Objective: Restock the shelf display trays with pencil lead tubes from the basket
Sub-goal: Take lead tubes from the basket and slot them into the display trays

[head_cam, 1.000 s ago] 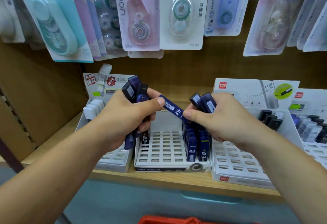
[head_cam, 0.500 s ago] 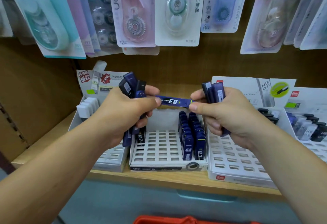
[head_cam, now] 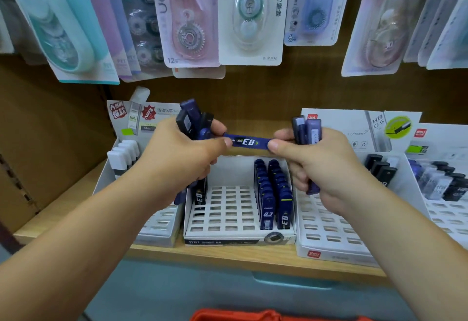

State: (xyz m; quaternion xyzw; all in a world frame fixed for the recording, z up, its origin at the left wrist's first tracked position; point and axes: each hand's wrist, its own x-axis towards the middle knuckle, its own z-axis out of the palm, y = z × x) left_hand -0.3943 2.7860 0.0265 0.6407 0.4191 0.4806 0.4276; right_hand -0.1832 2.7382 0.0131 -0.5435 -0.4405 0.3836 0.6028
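The left hand (head_cam: 177,161), gripping a bunch of blue lead tubes (head_cam: 188,120), and the right hand (head_cam: 321,168), gripping a second bunch (head_cam: 307,130), pinch one tube (head_cam: 249,142) between their fingers (head_cam: 276,146) above the middle tray (head_cam: 228,210), with two rows (head_cam: 273,194) filled at three o'clock and most slots empty.

Lead tube (head_cam: 249,142) between left hand (head_cam: 182,161) and right hand (head_cam: 319,166), above middle tray (head_cam: 228,210); tube rows (head_cam: 273,194) at tray's right.

A: Light: bright, even, diffuse; faint shadow below the left hand (head_cam: 187,158) and right hand (head_cam: 321,168).
B: Glare?
A: Pale sheen on blister packs (head_cam: 249,16) above the hands.
B: Focus?
A: Print on the pencil lead tube (head_cam: 249,141) between them sharp; edges far outward soft, bowed.
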